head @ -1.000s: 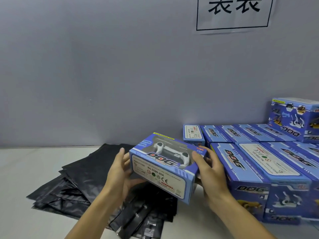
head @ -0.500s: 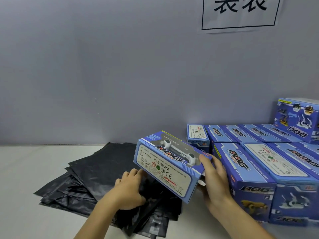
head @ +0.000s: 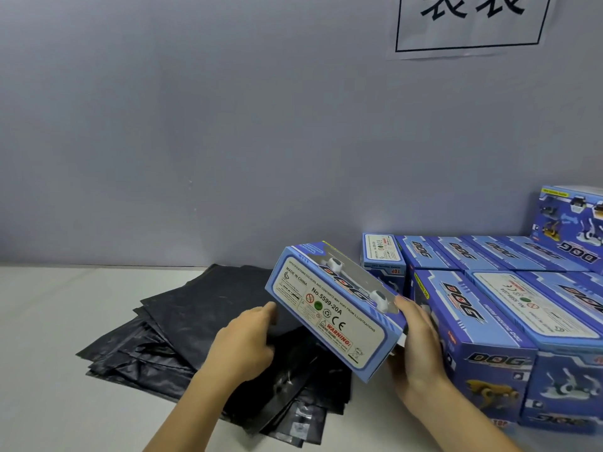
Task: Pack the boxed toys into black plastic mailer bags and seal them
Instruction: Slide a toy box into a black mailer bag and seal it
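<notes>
My right hand grips the right end of a blue boxed toy, a "DOG" box with a clear window. The box is tilted, left end higher, in the air above the pile of black mailer bags on the white table. My left hand is down on the pile just left of the box, with thumb and curled fingers pinching the top bag. The fingertips are partly hidden under the box.
Several more blue boxed toys are stacked in rows at the right, reaching back to the grey wall. One box stands on top at the far right. A paper sign hangs on the wall. White table surface lies left of the bags.
My left hand has let go of the box and dropped onto the bag pile. The right hand alone now holds the box, shifted right and tilted more steeply.
</notes>
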Demonstrator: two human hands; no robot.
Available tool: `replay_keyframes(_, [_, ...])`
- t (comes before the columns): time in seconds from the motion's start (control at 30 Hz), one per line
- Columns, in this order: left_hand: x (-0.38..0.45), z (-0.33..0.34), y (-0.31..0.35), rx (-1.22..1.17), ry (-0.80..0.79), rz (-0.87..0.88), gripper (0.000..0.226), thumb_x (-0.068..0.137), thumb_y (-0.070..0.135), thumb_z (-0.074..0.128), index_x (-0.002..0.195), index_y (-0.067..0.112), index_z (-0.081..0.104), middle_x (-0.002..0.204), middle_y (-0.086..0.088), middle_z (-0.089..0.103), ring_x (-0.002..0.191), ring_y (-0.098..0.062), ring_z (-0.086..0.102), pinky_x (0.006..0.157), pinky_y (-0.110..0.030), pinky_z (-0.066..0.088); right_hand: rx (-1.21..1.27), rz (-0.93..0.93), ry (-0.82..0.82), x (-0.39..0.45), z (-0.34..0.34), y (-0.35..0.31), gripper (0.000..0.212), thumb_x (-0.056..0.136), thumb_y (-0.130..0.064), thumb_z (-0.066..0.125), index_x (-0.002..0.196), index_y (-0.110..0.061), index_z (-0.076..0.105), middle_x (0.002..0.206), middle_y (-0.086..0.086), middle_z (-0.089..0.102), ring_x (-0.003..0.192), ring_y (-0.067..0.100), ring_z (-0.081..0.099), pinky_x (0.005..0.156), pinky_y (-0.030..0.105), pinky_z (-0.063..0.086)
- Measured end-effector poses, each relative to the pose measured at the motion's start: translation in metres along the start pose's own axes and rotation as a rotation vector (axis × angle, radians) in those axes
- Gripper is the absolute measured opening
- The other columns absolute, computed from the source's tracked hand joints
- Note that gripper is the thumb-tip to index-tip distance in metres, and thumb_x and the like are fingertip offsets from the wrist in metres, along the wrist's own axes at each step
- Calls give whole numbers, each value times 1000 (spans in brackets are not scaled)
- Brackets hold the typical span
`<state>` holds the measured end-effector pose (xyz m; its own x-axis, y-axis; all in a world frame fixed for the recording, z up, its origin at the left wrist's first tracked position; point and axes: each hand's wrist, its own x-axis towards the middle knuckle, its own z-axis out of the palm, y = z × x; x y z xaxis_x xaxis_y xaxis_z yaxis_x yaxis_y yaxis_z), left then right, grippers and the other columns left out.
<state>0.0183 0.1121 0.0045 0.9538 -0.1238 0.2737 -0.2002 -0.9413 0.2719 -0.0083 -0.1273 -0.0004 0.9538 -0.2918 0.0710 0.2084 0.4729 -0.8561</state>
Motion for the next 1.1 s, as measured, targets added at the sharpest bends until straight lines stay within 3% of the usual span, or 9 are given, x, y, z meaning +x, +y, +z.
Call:
replay_keyframes(0.1, [3, -6, -6, -207, 150, -119, 15, 88, 21, 66, 102, 26, 63, 101, 7, 67, 90, -15, 65, 77, -38, 58, -5, 0, -33, -1, 0, -1, 10, 82, -36, 66, 72, -38, 68, 81, -4, 71, 72, 18, 72, 62, 39, 56])
replay_keyframes(0.2, [5, -13, -12, -360, 258, -184, 2, 84, 24, 72, 83, 23, 70, 84, 6, 73, 81, -16, 69, 72, -39, 59, -43, 27, -80, -2, -2, -4, 13, 86, -33, 64, 76, -31, 70, 81, 2, 71, 75, 27, 70, 71, 42, 53])
replay_keyframes(0.33, [5, -19, -17, -451, 373, -266, 22, 79, 20, 78, 64, 23, 63, 68, 4, 70, 66, -14, 66, 59, -27, 48, -145, 189, -161, -8, 0, -11, 38, 87, -37, 62, 111, -9, 67, 106, 23, 69, 90, 37, 67, 80, 46, 49])
replay_keyframes(0.43, [6, -22, -17, -467, 408, -273, 17, 82, 18, 77, 69, 21, 67, 71, 5, 70, 69, -13, 68, 65, -30, 54, -239, 240, -211, -9, 2, -17, 41, 87, -36, 63, 114, -6, 65, 110, 22, 69, 91, 36, 67, 81, 44, 46])
replay_keyframes(0.6, [5, -25, -12, -367, 433, -222, 4, 87, 21, 72, 84, 20, 72, 80, 7, 72, 73, -9, 67, 69, -35, 58, -394, 121, -180, -3, 2, -17, 22, 90, -29, 63, 104, -12, 67, 97, 12, 76, 90, 31, 73, 77, 38, 49])
replay_keyframes(0.73, [2, -27, -11, -180, 406, -173, 5, 89, 27, 68, 92, 26, 71, 86, 10, 73, 75, -12, 67, 62, -28, 51, -402, 37, -85, -3, 4, -14, 7, 89, -29, 67, 95, -24, 65, 80, -1, 77, 65, 12, 73, 60, 28, 48])
replay_keyframes(0.83, [2, -27, -10, -131, 332, -132, 6, 90, 27, 66, 94, 26, 71, 89, 11, 74, 74, -8, 65, 56, -23, 43, -422, -66, 14, -2, 5, -14, 12, 86, -27, 72, 95, -27, 65, 84, -4, 74, 65, 9, 71, 63, 31, 50])
replay_keyframes(0.97, [3, -28, -12, -192, 339, -126, 6, 89, 28, 68, 90, 27, 74, 81, 14, 72, 72, -5, 66, 64, -29, 55, -480, -142, 44, -3, 7, -16, 14, 84, -27, 74, 94, -28, 64, 91, -1, 72, 79, 19, 72, 75, 43, 57])
replay_keyframes(1.1, [4, -28, -11, -329, 423, -115, 7, 88, 23, 71, 86, 23, 78, 74, 15, 71, 68, -4, 66, 68, -36, 59, -537, -206, 39, -6, 8, -17, 14, 84, -26, 74, 93, -26, 63, 90, 0, 72, 81, 22, 71, 75, 44, 56])
